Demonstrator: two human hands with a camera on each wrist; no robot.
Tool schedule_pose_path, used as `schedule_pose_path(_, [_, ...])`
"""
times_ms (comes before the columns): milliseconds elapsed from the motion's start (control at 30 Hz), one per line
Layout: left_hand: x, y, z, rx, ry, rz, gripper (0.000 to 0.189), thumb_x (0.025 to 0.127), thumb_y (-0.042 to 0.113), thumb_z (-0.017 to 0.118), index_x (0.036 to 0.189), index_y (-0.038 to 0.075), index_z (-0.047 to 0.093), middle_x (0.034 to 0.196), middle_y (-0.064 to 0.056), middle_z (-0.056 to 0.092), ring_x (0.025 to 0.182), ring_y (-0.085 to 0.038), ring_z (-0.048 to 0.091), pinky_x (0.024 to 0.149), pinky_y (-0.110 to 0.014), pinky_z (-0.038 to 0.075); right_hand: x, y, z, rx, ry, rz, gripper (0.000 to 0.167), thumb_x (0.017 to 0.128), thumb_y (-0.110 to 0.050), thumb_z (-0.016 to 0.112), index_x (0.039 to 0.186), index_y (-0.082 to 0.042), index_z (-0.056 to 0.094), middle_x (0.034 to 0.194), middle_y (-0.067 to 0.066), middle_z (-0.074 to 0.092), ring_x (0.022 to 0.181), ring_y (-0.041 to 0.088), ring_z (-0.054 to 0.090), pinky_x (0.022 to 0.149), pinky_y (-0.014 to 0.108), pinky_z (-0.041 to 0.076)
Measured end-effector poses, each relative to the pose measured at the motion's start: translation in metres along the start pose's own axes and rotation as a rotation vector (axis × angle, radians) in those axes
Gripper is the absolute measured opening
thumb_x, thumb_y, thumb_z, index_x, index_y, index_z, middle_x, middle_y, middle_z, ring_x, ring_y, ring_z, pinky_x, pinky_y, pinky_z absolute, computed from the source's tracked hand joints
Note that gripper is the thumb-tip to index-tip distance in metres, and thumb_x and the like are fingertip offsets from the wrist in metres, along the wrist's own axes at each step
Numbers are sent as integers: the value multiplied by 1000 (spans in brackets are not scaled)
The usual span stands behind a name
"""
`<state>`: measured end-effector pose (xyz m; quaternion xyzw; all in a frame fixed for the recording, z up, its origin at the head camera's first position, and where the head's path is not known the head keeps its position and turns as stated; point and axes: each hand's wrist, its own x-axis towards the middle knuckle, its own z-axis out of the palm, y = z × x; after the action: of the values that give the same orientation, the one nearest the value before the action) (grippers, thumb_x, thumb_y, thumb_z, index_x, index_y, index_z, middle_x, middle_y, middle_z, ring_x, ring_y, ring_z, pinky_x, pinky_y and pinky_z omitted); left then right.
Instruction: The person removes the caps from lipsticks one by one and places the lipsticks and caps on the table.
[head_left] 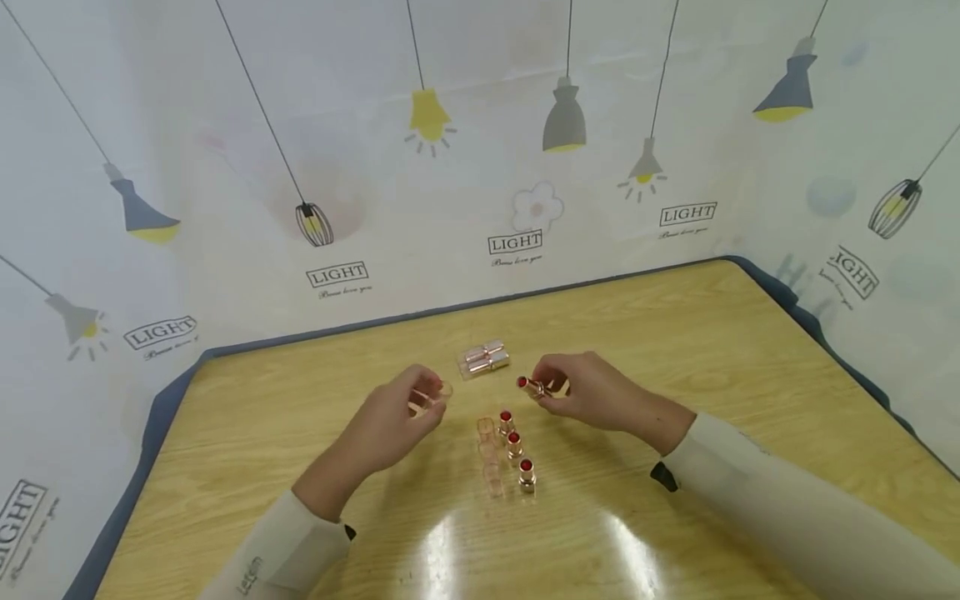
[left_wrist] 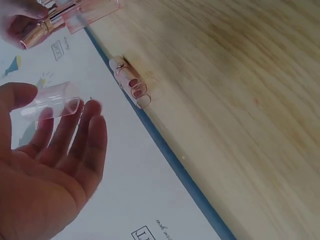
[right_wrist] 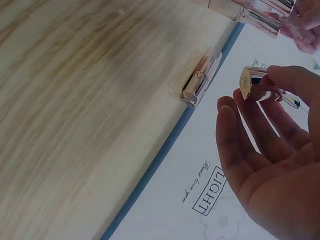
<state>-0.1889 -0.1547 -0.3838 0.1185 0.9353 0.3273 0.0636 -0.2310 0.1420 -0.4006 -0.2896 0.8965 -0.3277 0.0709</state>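
Observation:
My left hand (head_left: 386,421) pinches a clear, pink-tinted lipstick cap (left_wrist: 55,101) between thumb and fingers, above the table. Held between the thumb and fingers of my right hand (head_left: 596,392) is an uncapped lipstick (head_left: 532,387), its red tip pointing left in the head view. The right wrist view shows the flat golden base (right_wrist: 245,83) of that lipstick. Between and nearer than the hands, three uncapped lipsticks (head_left: 513,445) stand upright in a line. Just left of them, clear caps (head_left: 489,452) form a matching row on the table.
Two capped lipsticks (head_left: 486,360) lie side by side at the back of the wooden table (head_left: 637,333), beyond both hands. A dark blue edge (head_left: 315,332) borders the tabletop. Behind it hangs a pale sheet (head_left: 450,242) printed with lamps.

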Motion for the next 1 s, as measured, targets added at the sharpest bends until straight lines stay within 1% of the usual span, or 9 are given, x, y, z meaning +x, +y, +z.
schedule_pose_path(67, [6, 2, 3, 43, 14, 20, 26, 95, 27, 68, 119, 17, 62, 105, 0, 64, 89, -15, 60, 77, -34, 52, 5, -2, 2, -16, -8, -5, 15, 89, -15, 75, 102, -15, 69, 97, -3, 70, 93, 17, 66, 77, 30, 55])
schedule_pose_path(133, [12, 3, 7, 82, 23, 30, 26, 94, 27, 70, 118, 19, 64, 99, -2, 61, 79, -15, 56, 68, -31, 48, 9, -4, 3, -32, 0, -13, 16, 88, -16, 76, 102, -14, 70, 100, -1, 69, 97, 22, 65, 81, 35, 54])
schedule_pose_path(200, [17, 5, 11, 95, 21, 27, 26, 93, 27, 72, 116, 20, 65, 94, -2, 60, 70, -15, 52, 60, -30, 44, 12, -6, 3, -49, 13, -18, 18, 87, -16, 77, 103, -12, 71, 103, 4, 67, 98, 26, 62, 84, 38, 52])
schedule_pose_path(267, [21, 5, 15, 96, 3, 16, 25, 93, 28, 72, 116, 21, 65, 91, 0, 61, 65, -14, 52, 56, -30, 43, 14, -7, 3, -61, 21, -12, 18, 87, -17, 78, 103, -12, 71, 102, 8, 64, 95, 25, 59, 82, 37, 50])
schedule_pose_path(333, [25, 5, 18, 100, -18, 4, 25, 93, 28, 72, 116, 22, 64, 89, 4, 63, 63, -13, 54, 55, -29, 44, 15, -7, 3, -62, 19, 4, 18, 87, -18, 78, 102, -12, 71, 99, 10, 61, 89, 23, 56, 77, 34, 47])
schedule_pose_path(500, [33, 2, 24, 107, -61, -21, 23, 94, 28, 71, 115, 22, 64, 90, 6, 67, 65, -12, 57, 58, -30, 46, 18, -7, 6, -41, -2, 13, 15, 87, -17, 77, 100, -12, 70, 83, 7, 58, 75, 16, 49, 65, 28, 41])
schedule_pose_path(667, [38, -2, 29, 124, -98, -33, 20, 93, 27, 72, 112, 23, 66, 90, 6, 69, 68, -11, 59, 63, -30, 47, 24, -5, 12, -1, -55, 13, 14, 88, -15, 75, 100, -12, 69, 74, -2, 58, 64, 9, 48, 60, 25, 42])
schedule_pose_path(833, [42, -2, 36, 152, -122, -13, 21, 92, 28, 73, 112, 22, 66, 89, 8, 70, 72, -9, 60, 69, -31, 48, 25, -2, 16, 24, -70, 22, 13, 88, -13, 75, 99, -13, 68, 72, -3, 62, 62, 7, 52, 59, 25, 45])
schedule_pose_path(1000, [44, -2, 41, 152, -142, 1, 21, 91, 26, 74, 110, 21, 67, 89, 8, 72, 75, -8, 62, 73, -32, 50, 25, 1, 20, 33, -85, 32, 14, 88, -12, 75, 101, -12, 68, 76, -2, 65, 66, 8, 56, 63, 25, 48])
